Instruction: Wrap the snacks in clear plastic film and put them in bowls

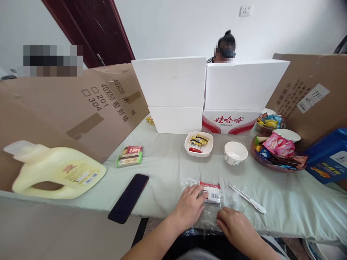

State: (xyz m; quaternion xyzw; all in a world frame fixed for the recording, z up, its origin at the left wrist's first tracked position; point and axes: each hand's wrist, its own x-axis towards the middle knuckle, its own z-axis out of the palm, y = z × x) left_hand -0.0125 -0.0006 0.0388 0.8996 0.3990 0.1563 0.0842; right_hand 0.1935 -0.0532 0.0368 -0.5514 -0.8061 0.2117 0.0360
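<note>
- Pale green cloth (pixel 165 162) covers the work surface, its front edge running just beneath both hands.
- Left hand (pixel 191 202), viewed from my remote post, rests with fingers extended on a red-and-white packet (pixel 213 195); I cannot tell whether it grips.
- Right hand (pixel 234 223), fingers curled narrow, touches clear film (pixel 210 215) near that edge; I cannot tell whether any is pinched.
- Packet and film lie between and just beyond the hands; a slim white tool (pixel 249 199) borders my right side.
- Leftward, a stretch of bare cloth gives me room before the dark phone (pixel 128 198), whose near end juts past the edge.
- Ahead, more open cloth reaches a square dish (pixel 207 149) of small packets and a white bowl (pixel 235 155).
- White boxes (pixel 176 95) wall off the far side.
</note>
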